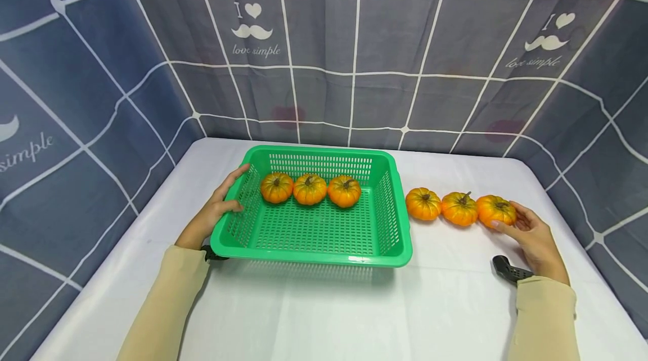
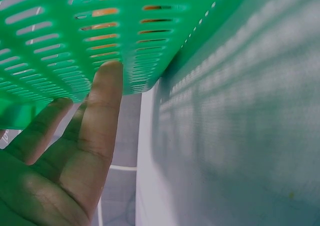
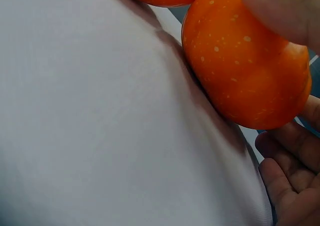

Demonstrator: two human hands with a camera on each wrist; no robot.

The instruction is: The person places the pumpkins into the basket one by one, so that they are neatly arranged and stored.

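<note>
A green plastic basket (image 1: 314, 260) with slotted walls stands on the white table, holding three small orange pumpkins (image 1: 310, 189) in a row near its back wall. My left hand (image 1: 212, 215) grips the basket's left side, thumb over the rim; the left wrist view shows fingertips (image 2: 107, 78) against the slotted outer wall. To the right of the basket, three more pumpkins form a row on the table. At its right end, my right hand (image 1: 534, 240) holds the last pumpkin (image 1: 495, 210) between thumb and fingers. In the right wrist view that pumpkin (image 3: 245, 65) touches its neighbour.
The middle pumpkin (image 1: 459, 208) and the left one (image 1: 423, 204) of the outer row sit side by side near the basket's right wall. White cloth (image 1: 344, 316) covers the table. Grey-blue checked curtains (image 1: 324, 29) enclose the back and both sides.
</note>
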